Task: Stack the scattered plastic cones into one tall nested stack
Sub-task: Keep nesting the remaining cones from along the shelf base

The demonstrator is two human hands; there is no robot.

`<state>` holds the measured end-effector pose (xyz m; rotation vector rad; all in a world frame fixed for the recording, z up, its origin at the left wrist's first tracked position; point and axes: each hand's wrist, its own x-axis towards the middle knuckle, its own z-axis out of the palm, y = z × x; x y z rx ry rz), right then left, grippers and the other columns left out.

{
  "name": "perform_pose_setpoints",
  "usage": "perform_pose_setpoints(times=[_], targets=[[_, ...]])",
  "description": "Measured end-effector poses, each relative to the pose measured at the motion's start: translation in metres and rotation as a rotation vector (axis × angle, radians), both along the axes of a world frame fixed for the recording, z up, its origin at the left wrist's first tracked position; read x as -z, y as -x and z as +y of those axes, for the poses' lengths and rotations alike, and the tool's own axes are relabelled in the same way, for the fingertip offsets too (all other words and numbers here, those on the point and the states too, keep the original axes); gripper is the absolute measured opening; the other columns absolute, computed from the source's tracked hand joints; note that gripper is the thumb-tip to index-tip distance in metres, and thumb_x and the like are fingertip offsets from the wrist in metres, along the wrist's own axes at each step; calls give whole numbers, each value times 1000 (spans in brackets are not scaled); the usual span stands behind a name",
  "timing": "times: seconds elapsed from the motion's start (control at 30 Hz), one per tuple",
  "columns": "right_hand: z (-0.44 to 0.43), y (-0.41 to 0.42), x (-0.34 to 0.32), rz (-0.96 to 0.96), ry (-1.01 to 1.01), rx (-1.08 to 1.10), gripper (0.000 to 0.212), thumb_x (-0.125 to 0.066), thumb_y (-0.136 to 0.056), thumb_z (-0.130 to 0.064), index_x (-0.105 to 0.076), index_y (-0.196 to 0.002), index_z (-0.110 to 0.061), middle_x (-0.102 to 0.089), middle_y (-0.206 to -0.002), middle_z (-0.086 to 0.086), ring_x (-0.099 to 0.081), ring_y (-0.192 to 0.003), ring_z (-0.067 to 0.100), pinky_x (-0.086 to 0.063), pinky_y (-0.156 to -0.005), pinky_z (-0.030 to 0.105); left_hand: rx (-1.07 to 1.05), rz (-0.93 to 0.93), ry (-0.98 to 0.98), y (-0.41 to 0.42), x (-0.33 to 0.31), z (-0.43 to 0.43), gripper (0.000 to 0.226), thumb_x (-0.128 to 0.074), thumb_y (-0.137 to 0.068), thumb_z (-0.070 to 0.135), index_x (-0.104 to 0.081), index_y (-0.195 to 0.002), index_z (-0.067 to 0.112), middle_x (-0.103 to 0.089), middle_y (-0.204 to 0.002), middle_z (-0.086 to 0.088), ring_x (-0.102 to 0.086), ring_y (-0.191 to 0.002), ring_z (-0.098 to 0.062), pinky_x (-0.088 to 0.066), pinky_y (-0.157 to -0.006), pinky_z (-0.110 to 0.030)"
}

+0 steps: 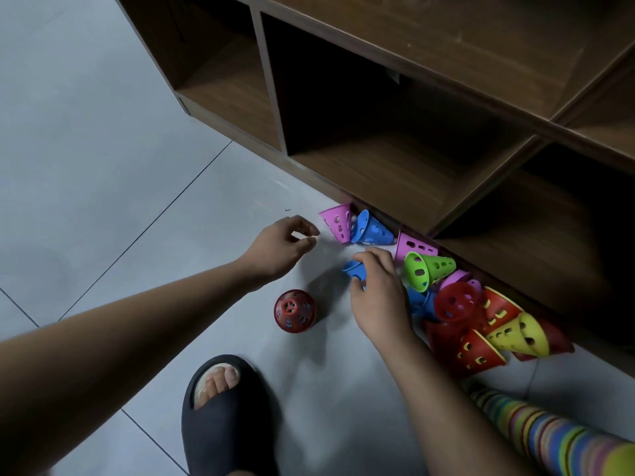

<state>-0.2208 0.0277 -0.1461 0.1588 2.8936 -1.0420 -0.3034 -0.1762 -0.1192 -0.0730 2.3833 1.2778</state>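
The right hand (379,297) grips a blue cone (355,269) beside the toppled pile (481,321) on the floor (103,132). The left hand (281,247), loosely curled, holds nothing. A red cone (294,310) stands upright, narrow end up.

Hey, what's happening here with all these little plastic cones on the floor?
A person is gathering cones by a wooden shelf unit. The right hand grips a blue cone; the left hand hovers empty near a pink cone. A red cone stands alone on the floor, a loose pile lies along the unit, and a long nested stack lies at lower right.
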Motion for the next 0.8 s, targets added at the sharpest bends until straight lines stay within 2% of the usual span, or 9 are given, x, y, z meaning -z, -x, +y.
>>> perform_pose_setpoints(times=[0.07, 0.17, 0.27, 0.37, 0.5, 0.6, 0.7, 0.8], targets=[[1, 0, 2, 9, -38, -2, 43, -67, -92, -3, -64, -132, -17, -50, -146, -2, -64, -119, 23, -53, -91, 32, 97, 89, 126, 11, 4, 8, 24, -65, -101, 30, -68, -124, 32, -60, -134, 5, -65, -117, -12, -53, -99, -33], [3, -2, 0, 6, -100, 35, 44, -67, -92, -2, -63, -131, -22, -54, -136, 1, -65, -113, 26, -54, -86, 35, 250, 148, 266, 23, 8, 16, 38, -63, -100, 33, -62, -138, 35, -41, -161, -1, -42, -147, -22, -40, -119, -39], [6, -7, 2, -19, -130, 9, 35, -67, -91, -3, -66, -120, -23, -60, -118, 4, -65, -102, 30, -55, -80, 44, 351, 135, 331, 28, 12, 22, 40, -61, -102, 32, -61, -142, 34, -36, -167, -3, -36, -151, -28, -37, -122, -44], [10, -14, 8, -21, -4, 47, 26, -67, -89, -1, -70, -106, -21, -64, -102, 1, -65, -93, 27, -55, -78, 41, 370, 158, 380, 25, 17, 23, 38, -61, -103, 28, -62, -142, 27, -50, -156, -3, -46, -142, -27, -43, -116, -41], [12, -23, 6, -79, 304, 246, 14, -72, -93, -10, -67, -92, -23, -70, -88, -10, -67, -86, 10, -57, -79, 35, 356, 179, 396, 15, 23, 16, 32, -62, -103, 30, -69, -134, 25, -62, -141, 0, -57, -128, -23, -48, -106, -37], [13, -26, 0, -126, 570, 392, 11, -71, -96, -19, -67, -89, -26, -72, -83, -11, -67, -74, 14, -57, -69, 37, 297, 193, 341, 9, 18, 12, 21, -68, -100, 33, -78, -118, 26, -70, -126, 3, -64, -116, -16, -51, -100, -33], [10, -32, -16, -189, 915, 545, 11, -65, -102, -15, -66, -91, -16, -62, -72, 0, -48, -51, 13, -40, -49, 26, 132, 219, 276, 6, 11, 12, 7, -76, -92, 29, -81, -96, 27, -77, -101, 8, -70, -95, -9, -55, -84, -29], [3, -39, -34, -303, 1227, 629, 12, -61, -104, -12, -66, -92, -12, -52, -64, 7, -39, -45, 13, -28, -41, 21, -37, 137, 199, 2, 10, 10, 5, -80, -88, 25, -78, -84, 25, -76, -81, 10, -68, -75, -7, -51, -67, -26]])
